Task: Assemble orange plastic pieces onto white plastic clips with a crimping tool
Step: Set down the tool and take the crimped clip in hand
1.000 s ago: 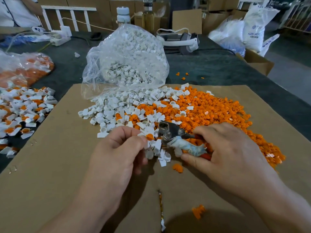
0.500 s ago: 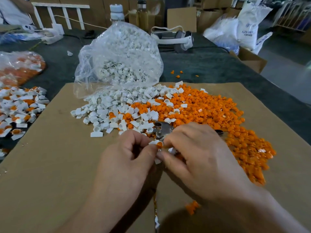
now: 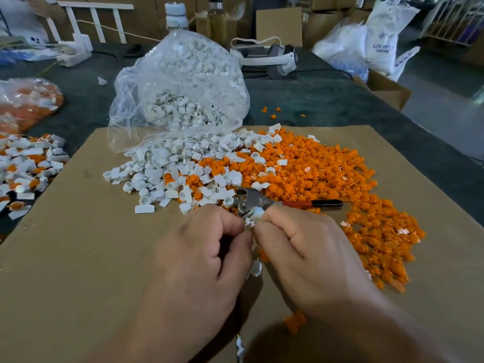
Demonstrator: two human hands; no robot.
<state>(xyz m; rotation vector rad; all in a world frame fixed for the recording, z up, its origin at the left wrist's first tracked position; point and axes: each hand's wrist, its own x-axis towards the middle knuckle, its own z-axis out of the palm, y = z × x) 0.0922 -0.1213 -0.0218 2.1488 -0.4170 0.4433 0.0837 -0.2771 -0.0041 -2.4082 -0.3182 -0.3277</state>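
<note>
Head view: left hand (image 3: 201, 258), right hand (image 3: 301, 247) pinch white clip (image 3: 248, 224) together; crimping tool (image 3: 251, 199) just beyond grip.

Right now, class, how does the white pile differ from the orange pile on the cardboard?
The white pile lies left, spilling from a clear bag; the orange pile lies right, with no bag. The white pile holds flat-tabbed cups; the orange pile holds small rounded bits. Both lie loose on the cardboard, mixing where they meet.
</note>
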